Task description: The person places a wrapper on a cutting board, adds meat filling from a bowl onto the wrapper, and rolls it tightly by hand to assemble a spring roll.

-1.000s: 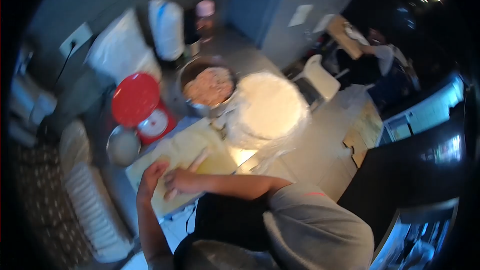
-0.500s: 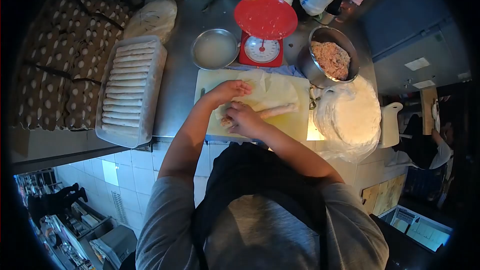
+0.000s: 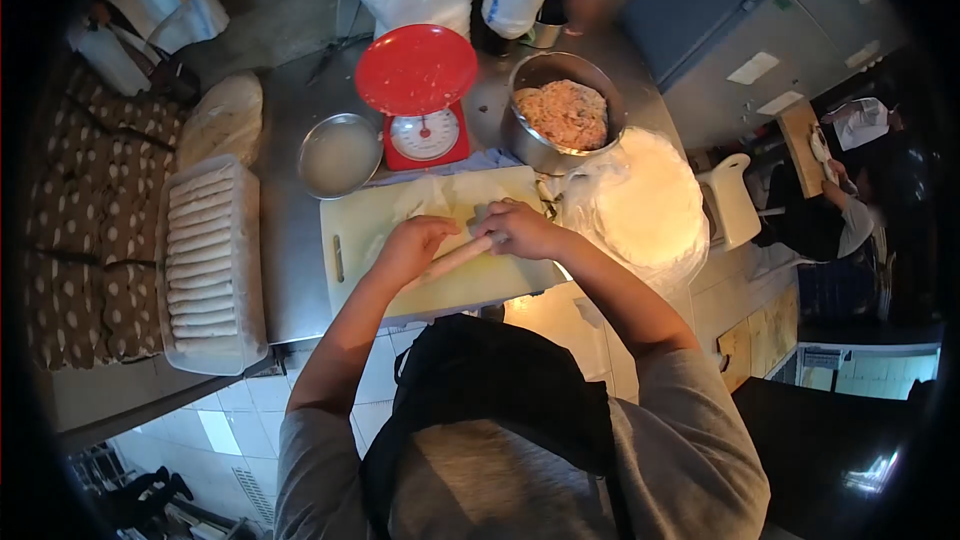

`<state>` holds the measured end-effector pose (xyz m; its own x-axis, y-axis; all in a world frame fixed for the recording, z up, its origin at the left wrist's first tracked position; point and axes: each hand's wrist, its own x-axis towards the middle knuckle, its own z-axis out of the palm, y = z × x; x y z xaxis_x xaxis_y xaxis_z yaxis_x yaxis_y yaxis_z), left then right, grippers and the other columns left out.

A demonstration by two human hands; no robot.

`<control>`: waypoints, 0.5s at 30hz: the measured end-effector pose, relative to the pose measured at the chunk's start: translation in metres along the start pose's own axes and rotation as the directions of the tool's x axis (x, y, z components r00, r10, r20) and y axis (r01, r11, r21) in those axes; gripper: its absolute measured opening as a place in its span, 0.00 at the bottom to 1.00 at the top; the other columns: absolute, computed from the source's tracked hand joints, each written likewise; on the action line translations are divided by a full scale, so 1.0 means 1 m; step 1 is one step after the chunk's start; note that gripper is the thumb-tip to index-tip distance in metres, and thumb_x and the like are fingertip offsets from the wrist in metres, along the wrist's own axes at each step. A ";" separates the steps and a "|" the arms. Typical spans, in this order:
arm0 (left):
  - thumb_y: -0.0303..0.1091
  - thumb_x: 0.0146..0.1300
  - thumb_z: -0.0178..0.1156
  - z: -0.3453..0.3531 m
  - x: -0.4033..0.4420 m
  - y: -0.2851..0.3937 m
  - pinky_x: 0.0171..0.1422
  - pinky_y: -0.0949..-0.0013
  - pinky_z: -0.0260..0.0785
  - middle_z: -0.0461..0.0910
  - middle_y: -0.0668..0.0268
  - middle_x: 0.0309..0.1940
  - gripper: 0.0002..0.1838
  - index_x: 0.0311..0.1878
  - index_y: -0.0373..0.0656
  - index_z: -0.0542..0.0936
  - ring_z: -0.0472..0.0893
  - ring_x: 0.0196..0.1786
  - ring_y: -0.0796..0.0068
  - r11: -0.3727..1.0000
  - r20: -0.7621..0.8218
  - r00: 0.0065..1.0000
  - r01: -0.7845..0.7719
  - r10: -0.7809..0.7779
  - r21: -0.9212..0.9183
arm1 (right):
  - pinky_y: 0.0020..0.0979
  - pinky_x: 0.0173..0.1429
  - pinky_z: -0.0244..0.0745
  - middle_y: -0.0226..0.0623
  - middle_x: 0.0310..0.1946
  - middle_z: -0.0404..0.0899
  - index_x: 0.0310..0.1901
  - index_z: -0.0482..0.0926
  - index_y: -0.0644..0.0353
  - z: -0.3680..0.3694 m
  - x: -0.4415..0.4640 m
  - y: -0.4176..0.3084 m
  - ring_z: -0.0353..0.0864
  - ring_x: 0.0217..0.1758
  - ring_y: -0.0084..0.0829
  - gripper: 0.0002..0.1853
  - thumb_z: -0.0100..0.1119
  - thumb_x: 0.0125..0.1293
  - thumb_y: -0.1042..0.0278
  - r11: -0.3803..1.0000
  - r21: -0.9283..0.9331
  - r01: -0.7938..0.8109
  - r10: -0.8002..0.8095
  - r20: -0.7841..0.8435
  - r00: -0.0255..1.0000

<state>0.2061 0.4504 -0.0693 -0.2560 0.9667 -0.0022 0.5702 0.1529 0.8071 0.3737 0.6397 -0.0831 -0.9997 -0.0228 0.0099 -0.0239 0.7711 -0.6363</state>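
A thin pale roll (image 3: 458,258) lies slantwise on the yellowish cutting board (image 3: 350,215). My right hand (image 3: 520,230) has its fingers closed on the upper right end of the roll. Near the roll's lower left part, my left hand (image 3: 415,245) is curled, and what its fingers hold, if anything, is hidden. A thin pale wrapper sheet (image 3: 425,195) lies behind my hands. To the right of the board is a stack of round white wrappers (image 3: 645,200) in clear plastic. Behind it stands a metal pot (image 3: 540,152) of pinkish filling (image 3: 562,114).
A red scale (image 3: 425,137) and a metal bowl (image 3: 340,155) of cloudy liquid stand behind the board. At left are a plastic tub (image 3: 252,270) of pale rolls and stacked egg trays (image 3: 95,230). A white chair (image 3: 735,202) and another person (image 3: 830,220) are at right.
The camera view has turned and shifted. My right hand has moved from the roll's lower left end to its upper right end. My left hand has come down closer to the roll.
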 end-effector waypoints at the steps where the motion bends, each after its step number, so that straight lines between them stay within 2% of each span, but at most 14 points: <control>1: 0.25 0.61 0.58 0.009 0.005 -0.010 0.64 0.61 0.67 0.81 0.58 0.51 0.14 0.50 0.43 0.82 0.76 0.59 0.58 0.993 -0.036 0.993 -0.107 0.109 0.050 | 0.39 0.51 0.71 0.34 0.36 0.75 0.41 0.81 0.51 0.000 -0.001 0.003 0.76 0.46 0.41 0.19 0.73 0.43 0.71 1.000 0.015 0.014 -0.013 -0.026 1.000; 2: 0.26 0.61 0.58 0.016 0.009 -0.019 0.67 0.60 0.65 0.80 0.58 0.53 0.14 0.50 0.43 0.82 0.74 0.62 0.58 0.972 -0.065 0.974 -0.209 0.216 0.104 | 0.39 0.52 0.71 0.34 0.36 0.75 0.40 0.80 0.51 0.001 -0.004 0.004 0.76 0.47 0.41 0.19 0.73 0.43 0.71 1.000 0.027 -0.001 0.002 -0.033 0.999; 5: 0.30 0.63 0.57 0.016 0.009 -0.027 0.75 0.57 0.54 0.75 0.61 0.61 0.18 0.57 0.45 0.79 0.66 0.69 0.59 0.918 0.033 0.961 -0.273 0.275 0.288 | 0.38 0.53 0.70 0.34 0.37 0.74 0.39 0.78 0.53 0.008 -0.011 0.003 0.75 0.47 0.41 0.18 0.73 0.43 0.72 0.998 0.045 -0.039 0.041 -0.027 0.999; 8: 0.34 0.64 0.57 0.012 0.009 -0.030 0.78 0.55 0.48 0.71 0.62 0.65 0.21 0.61 0.48 0.76 0.63 0.71 0.60 0.901 0.110 0.954 -0.299 0.278 0.313 | 0.39 0.54 0.70 0.33 0.38 0.76 0.41 0.80 0.53 -0.001 -0.013 -0.002 0.75 0.49 0.41 0.20 0.73 0.43 0.73 0.993 0.116 -0.036 0.036 0.007 0.999; 11: 0.35 0.65 0.56 0.011 0.007 -0.029 0.79 0.55 0.47 0.70 0.62 0.66 0.22 0.62 0.49 0.74 0.62 0.72 0.60 0.873 0.137 0.944 -0.329 0.299 0.360 | 0.40 0.53 0.70 0.34 0.37 0.75 0.39 0.79 0.52 0.007 -0.019 0.000 0.76 0.48 0.40 0.19 0.74 0.42 0.69 1.000 0.014 -0.004 0.005 -0.067 0.998; 14: 0.33 0.60 0.61 -0.002 0.005 0.001 0.75 0.54 0.54 0.74 0.62 0.61 0.20 0.58 0.47 0.78 0.66 0.69 0.58 0.784 0.035 0.902 -0.394 0.431 0.479 | 0.40 0.53 0.70 0.35 0.37 0.75 0.40 0.79 0.52 -0.007 -0.013 -0.021 0.76 0.48 0.41 0.19 0.73 0.42 0.67 0.990 -0.126 -0.055 0.060 0.031 0.998; 15: 0.34 0.59 0.62 -0.004 0.003 0.004 0.71 0.55 0.59 0.75 0.61 0.58 0.19 0.55 0.46 0.80 0.70 0.65 0.59 0.798 0.005 0.911 -0.365 0.413 0.479 | 0.41 0.52 0.70 0.35 0.37 0.75 0.39 0.79 0.52 -0.007 -0.010 -0.022 0.76 0.48 0.41 0.19 0.73 0.42 0.67 0.994 -0.104 -0.019 0.021 0.014 1.000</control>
<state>0.2039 0.4534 -0.0638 0.0064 0.9446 0.3281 0.9226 -0.1321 0.3623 0.3838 0.6274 -0.0637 -0.9998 -0.0154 -0.0138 -0.0052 0.8334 -0.5527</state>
